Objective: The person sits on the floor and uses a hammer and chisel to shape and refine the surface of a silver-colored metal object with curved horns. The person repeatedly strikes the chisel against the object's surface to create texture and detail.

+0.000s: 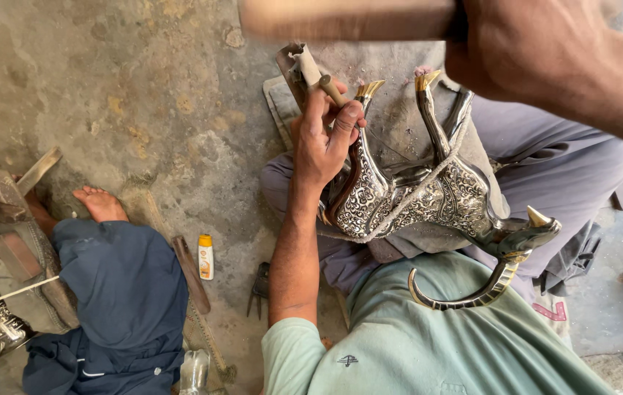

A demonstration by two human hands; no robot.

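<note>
The left hand (324, 139) pinches a thin wooden-handled punch (331, 89) upright against a leg of the upturned, engraved silver-and-brass animal figure (428, 197) on the lap. The right hand (538, 47) is clenched on a blurred, probably wooden mallet handle (348, 18) raised just above the punch.

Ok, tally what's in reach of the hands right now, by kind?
Engraved metal animal figures: 1
Punches held in left hand: 1
Hammers raised in right hand: 1
Cords around the figure: 1
Total: 4

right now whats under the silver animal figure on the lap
Under the silver animal figure a grey pad shows, resting on the legs. A cord wraps round the body. The left hand holds a small punch against it. The figure's underside is hidden.
</note>
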